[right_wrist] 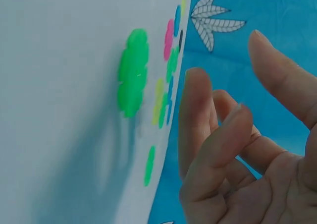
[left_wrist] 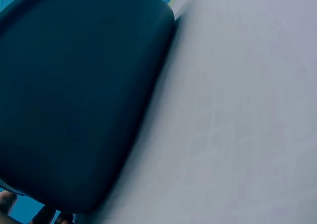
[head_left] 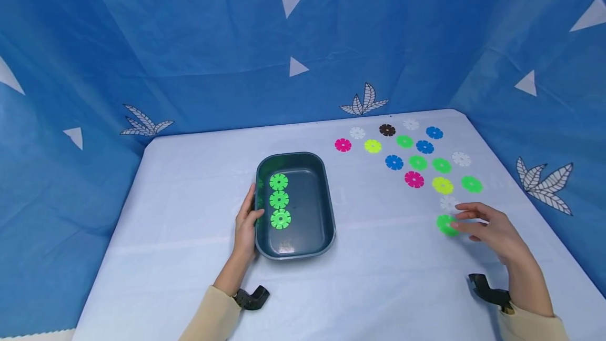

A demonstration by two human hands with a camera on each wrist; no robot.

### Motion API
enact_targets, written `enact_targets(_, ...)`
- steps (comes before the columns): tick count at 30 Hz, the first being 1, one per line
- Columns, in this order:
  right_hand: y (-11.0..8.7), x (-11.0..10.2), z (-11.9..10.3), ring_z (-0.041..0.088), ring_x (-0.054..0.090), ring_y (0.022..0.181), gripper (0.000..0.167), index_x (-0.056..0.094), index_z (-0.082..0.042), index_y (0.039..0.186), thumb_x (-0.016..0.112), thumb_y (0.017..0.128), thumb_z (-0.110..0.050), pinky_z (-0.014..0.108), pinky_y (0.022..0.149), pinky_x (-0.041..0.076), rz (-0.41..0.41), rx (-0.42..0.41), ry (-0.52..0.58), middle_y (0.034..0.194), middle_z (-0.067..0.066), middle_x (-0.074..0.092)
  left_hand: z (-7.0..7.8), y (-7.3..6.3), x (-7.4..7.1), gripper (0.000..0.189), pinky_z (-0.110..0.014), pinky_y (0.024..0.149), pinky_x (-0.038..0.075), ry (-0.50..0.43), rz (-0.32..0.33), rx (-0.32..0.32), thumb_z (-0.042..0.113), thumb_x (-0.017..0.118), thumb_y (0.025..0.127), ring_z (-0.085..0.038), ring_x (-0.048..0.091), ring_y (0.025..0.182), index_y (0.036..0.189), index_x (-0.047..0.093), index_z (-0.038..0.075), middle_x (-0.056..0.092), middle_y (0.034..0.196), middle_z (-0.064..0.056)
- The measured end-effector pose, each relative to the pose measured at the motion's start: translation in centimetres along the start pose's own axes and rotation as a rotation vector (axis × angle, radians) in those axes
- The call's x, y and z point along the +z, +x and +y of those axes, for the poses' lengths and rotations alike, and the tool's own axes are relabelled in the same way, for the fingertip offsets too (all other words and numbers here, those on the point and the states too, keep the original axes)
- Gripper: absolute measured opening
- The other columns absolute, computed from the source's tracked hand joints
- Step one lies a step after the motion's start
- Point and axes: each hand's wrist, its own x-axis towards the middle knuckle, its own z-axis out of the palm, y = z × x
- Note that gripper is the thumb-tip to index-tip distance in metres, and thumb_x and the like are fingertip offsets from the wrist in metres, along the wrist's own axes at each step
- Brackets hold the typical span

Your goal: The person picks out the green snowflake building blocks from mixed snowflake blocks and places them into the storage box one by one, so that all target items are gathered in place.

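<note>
Left hand (head_left: 245, 230) grips the tray (head_left: 307, 204); right hand (head_left: 492, 228), fingers parted, should pinch the nearest green disc (head_left: 445, 224) by its edge

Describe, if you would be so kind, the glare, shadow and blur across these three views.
Head view: pale glare on the floor of the tray, and the green disc by the right hand looks blurred; left wrist view: dim, the tray very dark, the table smeared; right wrist view: a soft shadow on the table, the largest-looking disc soft-edged.
</note>
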Motion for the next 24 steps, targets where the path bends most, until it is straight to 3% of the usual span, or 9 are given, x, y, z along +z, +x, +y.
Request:
enact_targets(4,-0.1,0.2,1.0,-0.003,0.058,0.076,0.067,0.043,0.005,0.139,0.068,0.091,-0.035,0.025,0.066,0.052,0.023,0.022,0.007,0.099,-0.011,0.057,0.0,-0.1,0.0,0.066,-0.044,0.123,0.012,-0.001,0.002,-0.002,0.006,0.042,0.094,-0.017,0.011,0.152,0.155,0.028,0.026,0.02,0.163,0.005)
enact_targets(13,0.7,0.8,2.3,-0.003,0.049,0.077,0.068,0.046,0.006,0.136,0.071,0.088,-0.036,0.026,0.064,0.049,0.049,0.052,-0.047,0.116,0.022,0.059,0.1,0.0,0.0,0.066,-0.044,0.123,0.012,-0.002,0.0,0.004,0.005,0.042,0.094,-0.017,0.011,0.152,0.155,0.028,0.026,0.02,0.163,0.004)
enact_targets(18,1.1,1.1,2.4,0.008,0.052,0.083,0.07,0.048,0.007,0.134,0.074,0.085,-0.035,0.025,0.062,0.048,0.053,0.077,-0.064,0.123,0.029,0.054,0.1,0.0,0.0,0.066,-0.043,0.123,0.012,-0.009,0.003,0.004,0.005,0.043,0.094,-0.017,0.011,0.152,0.155,0.028,0.026,0.02,0.163,0.004)
enact_targets(24,1.4,1.5,2.0,0.032,0.052,0.096,0.065,0.051,0.01,0.127,0.078,0.08,-0.025,0.027,0.065,0.046,0.05,0.092,-0.105,0.116,0.028,0.053,0.1,-0.1,0.0,0.066,-0.043,0.123,0.011,-0.005,0.001,0.004,0.006,0.042,0.094,-0.017,0.01,0.152,0.155,0.028,0.026,0.019,0.164,0.005)
